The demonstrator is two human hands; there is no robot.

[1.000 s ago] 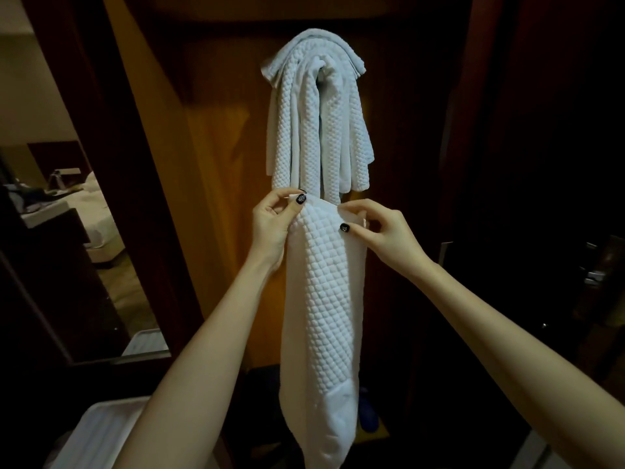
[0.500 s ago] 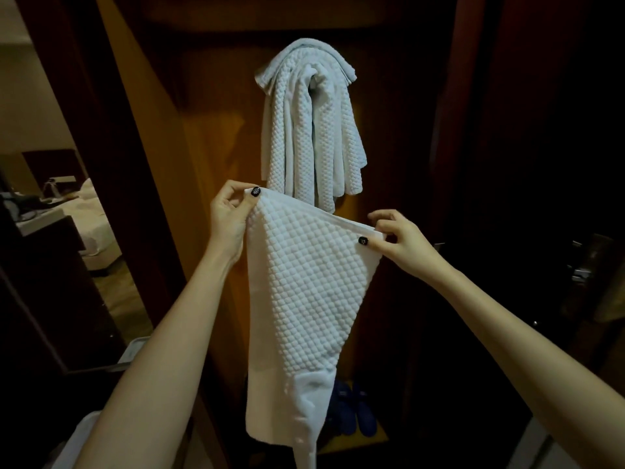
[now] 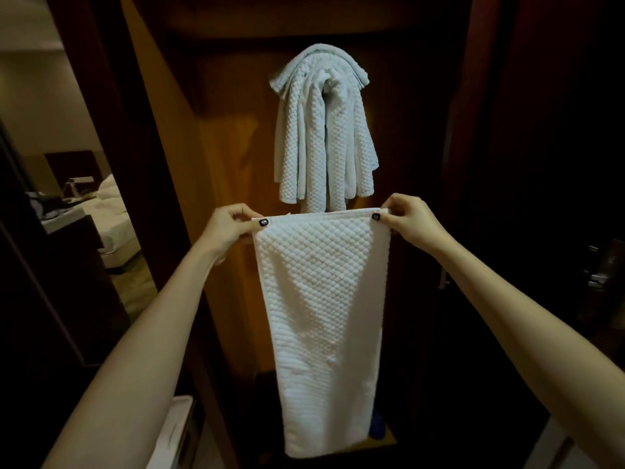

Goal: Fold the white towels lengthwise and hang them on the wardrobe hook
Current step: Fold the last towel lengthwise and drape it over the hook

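Far left, through the opening: bed (image 3: pixel 113 211) w/ white linen, in a lit room. Lower left: white tray (image 3: pixel 179 424), partly behind the left forearm.

Left grip (image 3: pixel 233 225): fingers and thumb curled, pinching the top left corner of the held towel (image 3: pixel 321 299). Dark-painted thumbnail lies on the front of the cloth, at the hem.

Held towel: white, waffle texture, in mid-air in front of the open wardrobe (image 3: pixel 220 164), approx. centre of view. Top hem is pulled taut and level between the two grips. Each grip sits at one upper corner, and the body of the cloth hangs below both. Long axis vertical; short axis runs grip to grip. Width narrows slightly toward the bottom. Lower end hangs free, low in the wardrobe. No. of layers: cannot tell.

Above and behind: hung towels (image 3: pixel 324 130), same white waffle cloth, bunched and draped high on the wardrobe's back panel. The hook is hidden under them. Their lower ends reach the held towel's top hem; touching or apart, cannot tell.

Low down, just right of the held towel's bottom: blue item (image 3: pixel 376 426), ID unclear.

Right grip (image 3: pixel 411 221): fingers and thumb curled, pinching the top right corner, thumbnail on the front face.

Far right: metal hardware (image 3: pixel 598 275), dim, detail not legible.
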